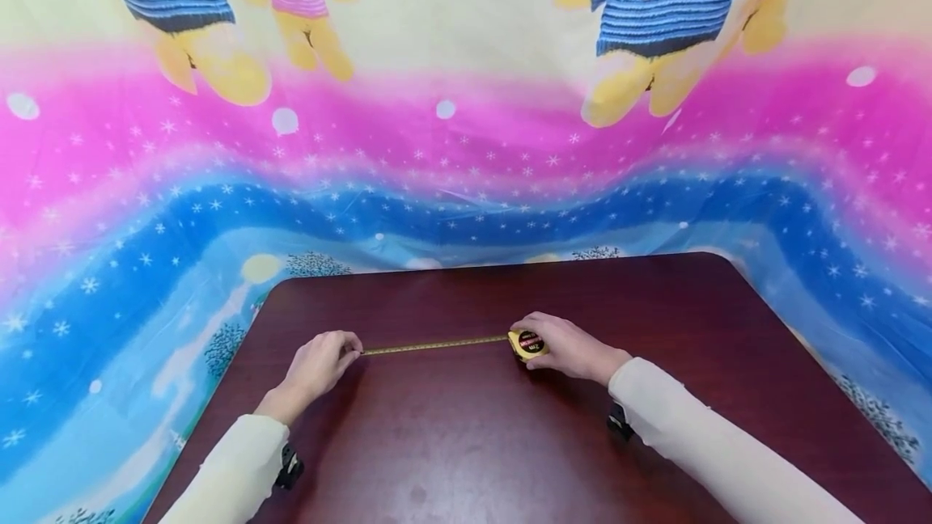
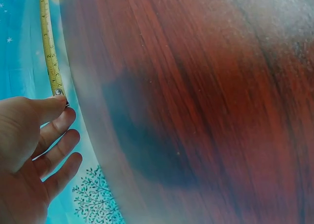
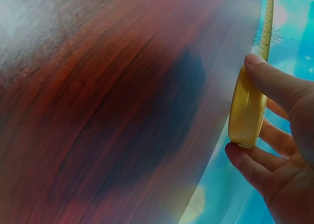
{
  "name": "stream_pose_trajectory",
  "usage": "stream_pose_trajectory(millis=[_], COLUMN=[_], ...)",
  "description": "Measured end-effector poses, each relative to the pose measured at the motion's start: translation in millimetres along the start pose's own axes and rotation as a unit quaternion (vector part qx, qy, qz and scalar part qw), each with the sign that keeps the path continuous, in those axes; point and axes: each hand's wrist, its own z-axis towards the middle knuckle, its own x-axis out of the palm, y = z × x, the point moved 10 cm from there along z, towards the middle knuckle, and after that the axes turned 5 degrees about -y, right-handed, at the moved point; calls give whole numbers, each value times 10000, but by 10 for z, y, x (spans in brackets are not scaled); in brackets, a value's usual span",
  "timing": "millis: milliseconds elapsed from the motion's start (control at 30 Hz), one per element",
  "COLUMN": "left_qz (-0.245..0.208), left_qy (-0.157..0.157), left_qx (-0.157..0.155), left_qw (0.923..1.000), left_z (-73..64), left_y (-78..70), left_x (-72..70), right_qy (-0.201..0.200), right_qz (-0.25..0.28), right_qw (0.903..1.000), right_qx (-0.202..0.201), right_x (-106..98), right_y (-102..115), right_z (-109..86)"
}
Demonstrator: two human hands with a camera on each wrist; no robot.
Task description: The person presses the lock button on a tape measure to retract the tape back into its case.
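Observation:
A yellow tape measure (image 1: 528, 344) with a black and red "2m" label is gripped by my right hand (image 1: 568, 346). Its yellow blade (image 1: 437, 344) is drawn out to the left in a nearly straight line above the table. The end of the blade is pinched between thumb and index finger of my left hand (image 1: 320, 364). In the left wrist view the metal end rivet and printed numbers show on the blade (image 2: 50, 52), just past the thumb tip. The right wrist view shows the yellow case (image 3: 248, 111) edge-on, between my thumb and fingers.
Both hands are over a dark red wooden table (image 1: 451, 443) with rounded far corners. Behind and beside it hangs a colourful cloth (image 1: 451, 144) with bears and snowflakes. A small black device (image 1: 289, 467) sits at the left wrist, another (image 1: 619, 422) at the right.

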Motion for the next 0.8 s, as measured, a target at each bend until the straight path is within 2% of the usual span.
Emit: stream_pose_trajectory(millis=[200, 567, 700, 800], left_qz=[77, 84, 88, 53], left_qy=[44, 200, 180, 79], left_qx=[-56, -81, -4, 98], left_qw=[9999, 9997, 9998, 9999], left_z=[-19, -70, -33, 37], left_y=[1, -52, -98, -152], left_x=[-35, 17, 16, 5], right_qy=[79, 140, 224, 120], right_qz=[23, 179, 122, -133], right_qw=[9999, 9997, 9997, 9998], right_qx=[-96, -25, -50, -97], right_x=[25, 150, 161, 100], right_y=[82, 141, 143, 114], right_z=[22, 16, 45, 84])
